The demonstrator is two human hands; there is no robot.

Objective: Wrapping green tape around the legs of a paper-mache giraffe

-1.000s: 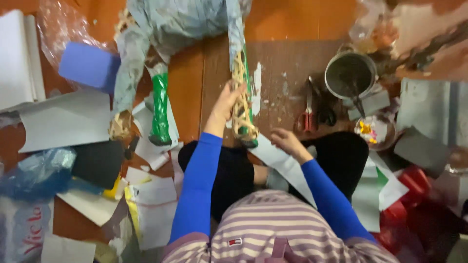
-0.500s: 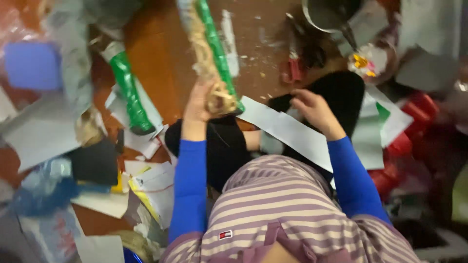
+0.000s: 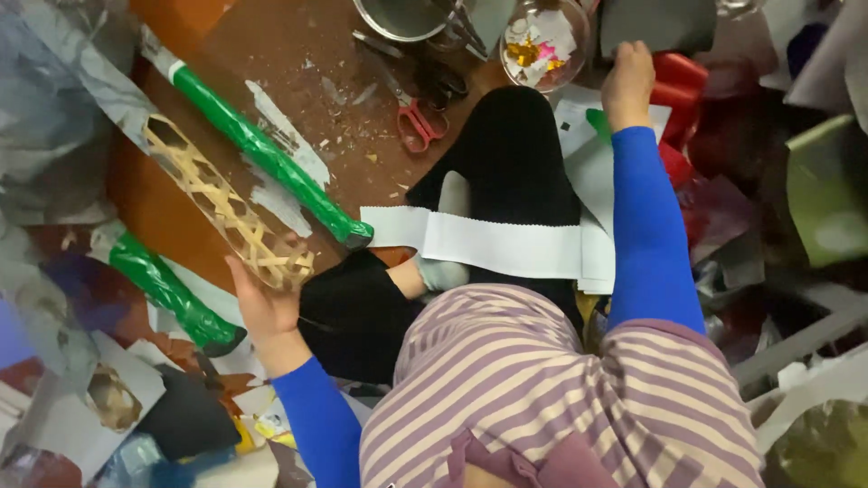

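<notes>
Left hand [image 3: 262,303] clasped around the end of a straw-latticed tube [image 3: 226,212]; right hand [image 3: 628,81], fingers curled, touching red material [image 3: 678,90] near a white paper strip [image 3: 488,244].

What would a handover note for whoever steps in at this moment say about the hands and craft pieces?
Left hand: holds the lower end of the woven straw tube, fingers around it.
Right hand: stretched out to the red pieces beside the dark sheet; whether it grips anything cannot be told.
Two green-taped tubes lie on the floor, a white paper strip lies across the lap, red scissors sit near the metal pot.
Done: green wrap on two tubes. Left: straw tube shows no wrap.
</notes>
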